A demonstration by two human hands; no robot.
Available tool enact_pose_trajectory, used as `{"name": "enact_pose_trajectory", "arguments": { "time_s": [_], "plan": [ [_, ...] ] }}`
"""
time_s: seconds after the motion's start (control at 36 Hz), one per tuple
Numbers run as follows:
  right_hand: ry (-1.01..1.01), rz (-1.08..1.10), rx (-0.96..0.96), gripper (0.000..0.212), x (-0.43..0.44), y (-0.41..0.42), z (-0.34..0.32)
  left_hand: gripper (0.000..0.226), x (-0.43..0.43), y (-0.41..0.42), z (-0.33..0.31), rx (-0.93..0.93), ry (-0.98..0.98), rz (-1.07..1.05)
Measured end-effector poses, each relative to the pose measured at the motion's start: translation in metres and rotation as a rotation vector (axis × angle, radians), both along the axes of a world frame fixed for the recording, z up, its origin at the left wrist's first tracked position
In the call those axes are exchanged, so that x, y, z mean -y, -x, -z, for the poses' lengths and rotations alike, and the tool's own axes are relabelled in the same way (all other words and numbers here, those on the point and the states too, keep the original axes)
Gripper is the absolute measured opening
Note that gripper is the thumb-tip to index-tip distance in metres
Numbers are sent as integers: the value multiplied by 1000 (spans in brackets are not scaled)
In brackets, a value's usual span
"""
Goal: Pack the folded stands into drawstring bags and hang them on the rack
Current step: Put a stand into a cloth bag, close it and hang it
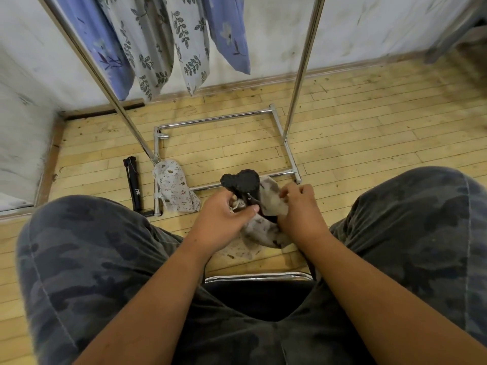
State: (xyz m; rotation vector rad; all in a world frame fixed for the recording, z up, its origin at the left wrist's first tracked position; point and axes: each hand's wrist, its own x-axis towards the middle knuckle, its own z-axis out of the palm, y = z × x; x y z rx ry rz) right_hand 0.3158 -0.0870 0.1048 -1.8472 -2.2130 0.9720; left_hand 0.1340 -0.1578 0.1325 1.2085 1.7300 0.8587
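Item one: your left grip (224, 219), fingers and thumb curled round the neck of the folded stand (241, 180), clenched on it just below its dark padded ends. Item two: your right grip (300, 209), fingers bent in, pinched the rim of the drawstring bag (263, 233), a pale printed cloth sack. The stand stood upright between your knees with its lower part inside the bag's mouth and its padded ends above the cloth; the bag's bottom hung down to the floor (369, 133) in front of the chair's chrome edge (258, 276). Item three: a second drawstring bag (174, 191), white with small prints, lay flat on the floor, draped over the left base rail of the rack (216, 118) near its front left corner. Item four: a second folded stand (133, 183), black and slim, lay on the floor just outside that same rail, close to the floor's left edge by the wall. Item five: the rack itself, chrome, with a rectangular base on the wooden floor and two uprights that rose out of view at the top. Item six: four hung bags (147, 61) hung side by side from the rack towards the far edge of the floor, two of blue floral cloth on the outside and two of grey leaf print between them. Your camouflage trousers (79, 259) filled the near part of the view.
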Motion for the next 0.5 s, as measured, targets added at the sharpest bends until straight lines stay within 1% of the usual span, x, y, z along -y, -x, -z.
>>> {"name": "enact_pose_trajectory", "arguments": {
  "time_s": [0.08,0.19,0.22,0.36,0.5],
  "plan": [
    [33,64,55,51,-2,-3,3,15,-2,3,3,-35,2,-4],
    [56,82,95,35,-4,-2,4,3,-2,1,1,-80,9,50],
    [57,94,80,32,-4,-2,3,7,-2,0,1,-84,2,59],
    [-27,150,-131,27,-7,-2,2,6,-1,2,1,-107,6,108],
    [-98,117,-289,25,-2,2,-8,23,-1,-3,4,-174,13,213]
  ]
}}
